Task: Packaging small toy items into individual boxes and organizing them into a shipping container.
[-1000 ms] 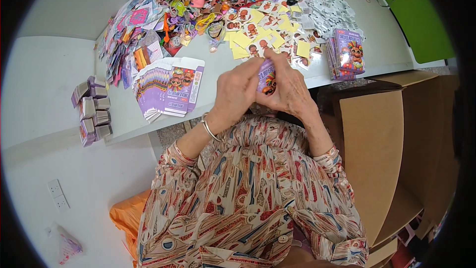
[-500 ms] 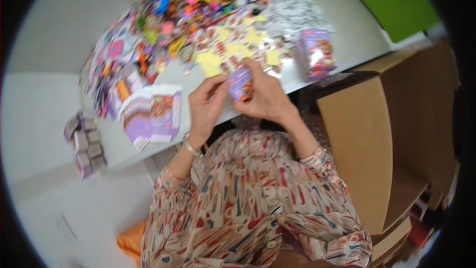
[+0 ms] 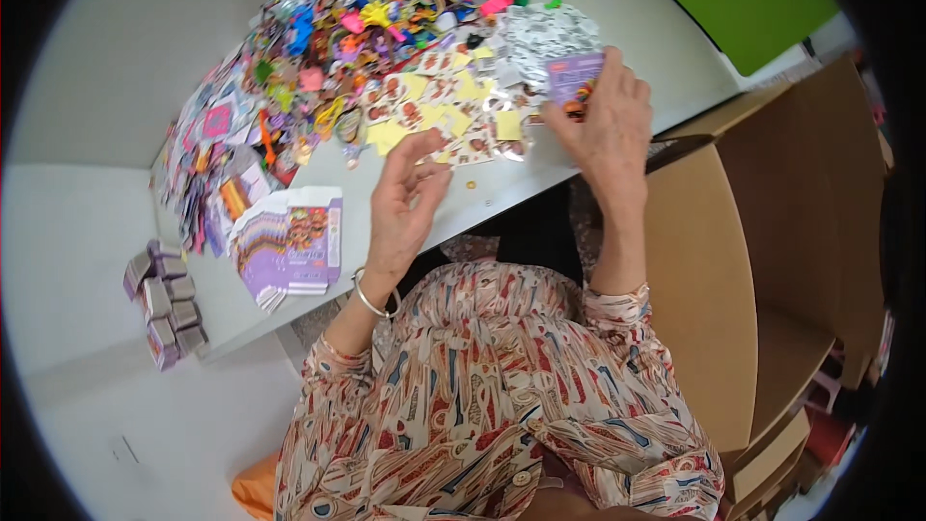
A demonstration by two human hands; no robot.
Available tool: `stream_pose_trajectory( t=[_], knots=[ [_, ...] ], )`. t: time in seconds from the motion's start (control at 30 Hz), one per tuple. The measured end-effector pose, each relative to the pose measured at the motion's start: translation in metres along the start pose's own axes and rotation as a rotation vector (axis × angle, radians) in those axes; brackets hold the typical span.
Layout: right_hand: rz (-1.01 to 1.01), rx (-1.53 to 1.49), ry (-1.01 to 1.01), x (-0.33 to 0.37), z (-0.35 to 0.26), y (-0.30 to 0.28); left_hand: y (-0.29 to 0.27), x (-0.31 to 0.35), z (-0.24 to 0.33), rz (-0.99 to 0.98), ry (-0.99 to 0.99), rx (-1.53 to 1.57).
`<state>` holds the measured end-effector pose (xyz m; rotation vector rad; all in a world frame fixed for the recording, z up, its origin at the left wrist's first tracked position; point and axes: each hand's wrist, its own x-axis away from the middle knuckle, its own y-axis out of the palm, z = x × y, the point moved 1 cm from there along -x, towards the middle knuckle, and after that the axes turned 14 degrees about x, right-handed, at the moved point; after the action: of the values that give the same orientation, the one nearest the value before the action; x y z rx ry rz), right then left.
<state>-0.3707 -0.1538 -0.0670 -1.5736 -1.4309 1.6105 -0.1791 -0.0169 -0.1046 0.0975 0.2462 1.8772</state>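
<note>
My right hand (image 3: 617, 125) is at the right part of the table, thumb and fingers around a small purple printed box (image 3: 569, 72). The hand covers much of that box and whatever lies under it. Over the table's front edge hovers my left hand (image 3: 410, 203), empty, its fingers loosely bent and apart from the thumb. Just beyond it lie picture stickers and yellow paper squares (image 3: 508, 125). A fanned stack of flat purple cartons (image 3: 280, 246) rests to the left of my left hand.
Colourful small toys (image 3: 376, 14) are heaped along the back. White printed slips (image 3: 550, 34) lie behind the purple box. Bundled grey-and-purple cartons (image 3: 164, 304) sit at the table's left end. A large open cardboard box (image 3: 699, 299) stands at the right, near a green panel (image 3: 743, 0).
My right hand has carried the small purple box from in front of me to the right, where the upright purple boxes stood. My left hand has let go and stayed near its place.
</note>
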Motion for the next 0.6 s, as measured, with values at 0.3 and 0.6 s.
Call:
stream_pose_trajectory(
  t=[0.3, 0.6],
  knots=[
    [-0.196, -0.066, 0.076, -0.004, 0.019, 0.017, -0.010, 0.012, -0.003, -0.068, -0.121, -0.060],
    [-0.384, -0.252, 0.146, -0.014, 0.032, 0.015, 0.072, -0.041, -0.043, -0.252, -0.338, 0.199]
  ],
)
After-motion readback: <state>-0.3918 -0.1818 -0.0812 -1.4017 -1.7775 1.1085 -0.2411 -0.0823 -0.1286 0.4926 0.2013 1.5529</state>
